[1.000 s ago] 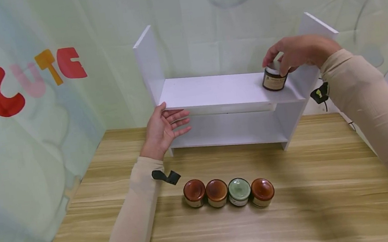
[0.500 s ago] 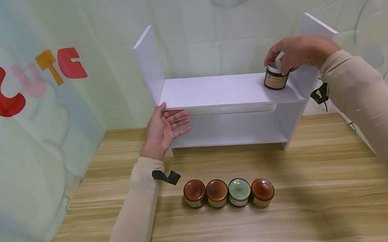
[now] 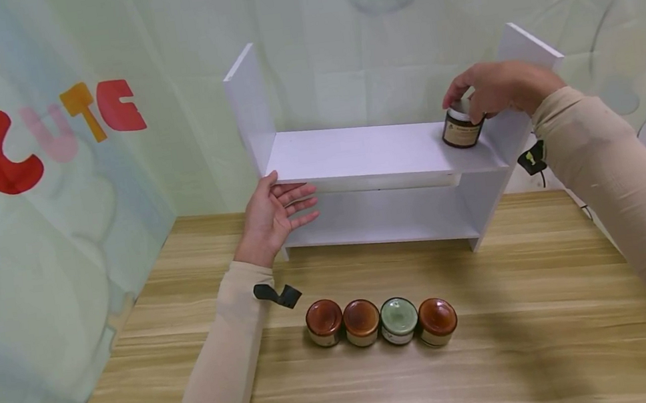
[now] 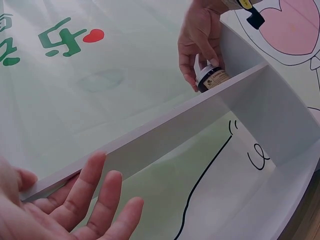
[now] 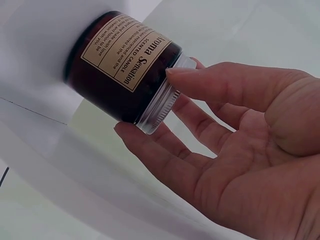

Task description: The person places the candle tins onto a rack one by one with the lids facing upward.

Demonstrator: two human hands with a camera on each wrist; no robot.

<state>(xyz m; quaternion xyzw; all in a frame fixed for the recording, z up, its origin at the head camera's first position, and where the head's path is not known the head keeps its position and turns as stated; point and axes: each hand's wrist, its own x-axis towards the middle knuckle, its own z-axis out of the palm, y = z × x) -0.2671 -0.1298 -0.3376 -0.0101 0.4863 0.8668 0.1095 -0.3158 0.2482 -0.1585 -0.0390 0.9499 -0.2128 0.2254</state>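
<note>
My right hand (image 3: 499,87) grips a dark scented candle jar (image 3: 462,132) by its silver lid, thumb on one side and fingers on the other. The jar stands upright at the right end of the upper board (image 3: 353,151) of a white shelf. In the right wrist view the candle's tan label (image 5: 122,52) reads "Aroma Sensation". At the shelf's left front corner, my left hand (image 3: 269,215) pinches the board edge, its thumb above and index finger below. The other left fingers (image 4: 107,200) extend loosely under the board.
On the wooden table (image 3: 557,334) before the shelf stand several small jars in a row, amber ones (image 3: 323,319) and a green one (image 3: 399,316). The shelf's lower board (image 3: 385,214) and side panels (image 3: 251,109) frame the space. A printed cloth (image 3: 197,109) hangs behind.
My right hand has slid the candle jar slightly right and back along the upper board. My left hand keeps its hold on the shelf edge.
</note>
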